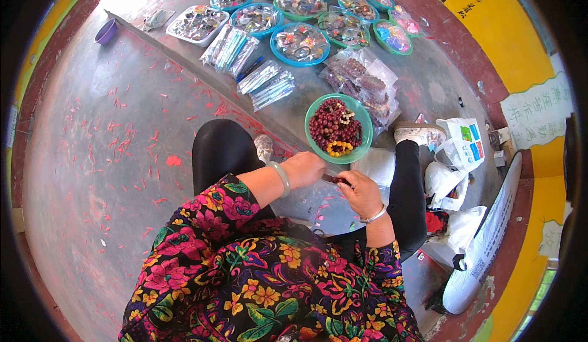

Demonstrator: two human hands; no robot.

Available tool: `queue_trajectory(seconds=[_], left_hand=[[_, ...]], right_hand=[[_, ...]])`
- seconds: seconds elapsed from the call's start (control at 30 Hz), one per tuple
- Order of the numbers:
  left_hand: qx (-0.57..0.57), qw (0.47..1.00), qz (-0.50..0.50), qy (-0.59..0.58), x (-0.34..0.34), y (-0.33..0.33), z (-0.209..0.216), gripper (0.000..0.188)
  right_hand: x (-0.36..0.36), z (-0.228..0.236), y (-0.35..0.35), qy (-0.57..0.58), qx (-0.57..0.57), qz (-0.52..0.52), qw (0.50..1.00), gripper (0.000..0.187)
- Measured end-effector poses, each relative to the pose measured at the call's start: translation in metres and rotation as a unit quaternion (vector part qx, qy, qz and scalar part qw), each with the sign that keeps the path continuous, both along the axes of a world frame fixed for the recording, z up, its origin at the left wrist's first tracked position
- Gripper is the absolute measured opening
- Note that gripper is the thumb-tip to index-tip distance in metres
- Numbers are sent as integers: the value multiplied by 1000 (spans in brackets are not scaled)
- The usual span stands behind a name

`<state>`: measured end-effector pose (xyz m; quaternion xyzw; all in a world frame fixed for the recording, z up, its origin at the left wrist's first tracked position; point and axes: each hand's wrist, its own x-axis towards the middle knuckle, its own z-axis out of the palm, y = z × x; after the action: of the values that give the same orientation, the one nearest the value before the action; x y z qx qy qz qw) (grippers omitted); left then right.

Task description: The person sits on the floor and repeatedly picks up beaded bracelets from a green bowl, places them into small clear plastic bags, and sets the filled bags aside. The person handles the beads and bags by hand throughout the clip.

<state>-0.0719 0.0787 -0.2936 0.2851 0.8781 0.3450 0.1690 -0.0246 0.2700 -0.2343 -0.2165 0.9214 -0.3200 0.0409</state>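
Head view: at four o'clock of a dark red bead strand point(334, 179), the right hand point(364, 194) pinches it, thumb and fingers closed. At ten, the left hand point(301, 170) curls inward beside it; whether it grips, I cannot tell. A green bowl point(365, 135) of beads point(329, 124) sits at twelve.

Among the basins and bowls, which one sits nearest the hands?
The round green bowl of dark red and yellow beads, just beyond the left hand and right hand; the other basins stand farther off.
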Motion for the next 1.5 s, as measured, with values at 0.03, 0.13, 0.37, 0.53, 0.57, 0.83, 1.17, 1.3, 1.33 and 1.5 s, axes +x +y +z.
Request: queue_trajectory(seconds=[0.03,0.13,0.37,0.53,0.57,0.83,1.17,1.3,1.33,1.5], left_hand=[[3,1000,-11,10,0,0,1,19],[43,998,-20,40,2,2,0,17],[24,999,-14,-25,5,-5,20,24],[18,999,-24,-34,-1,2,8,25],[25,1000,-10,-12,0,0,8,24],[76,996,6,52,-3,-5,5,15],[68,997,17,44,-2,-7,-3,13],[71,995,17,65,-11,-6,-16,13],[64,995,20,78,-11,-6,-8,13],[59,992,69,83,-6,-10,8,11]], right_hand=[[0,-3,-1,10,25,15,1000,19],[-1,-6,-11,-15,75,21,997,25],[41,130,-46,473,-221,-143,841,42],[63,153,-97,422,-272,272,821,37],[54,150,-114,399,-263,309,822,36],[46,148,-118,393,-245,325,824,29],[20,136,-117,384,-196,358,828,22],[2,76,-49,360,13,275,891,20],[8,56,-23,355,81,239,900,20],[18,37,26,381,95,30,919,11]])
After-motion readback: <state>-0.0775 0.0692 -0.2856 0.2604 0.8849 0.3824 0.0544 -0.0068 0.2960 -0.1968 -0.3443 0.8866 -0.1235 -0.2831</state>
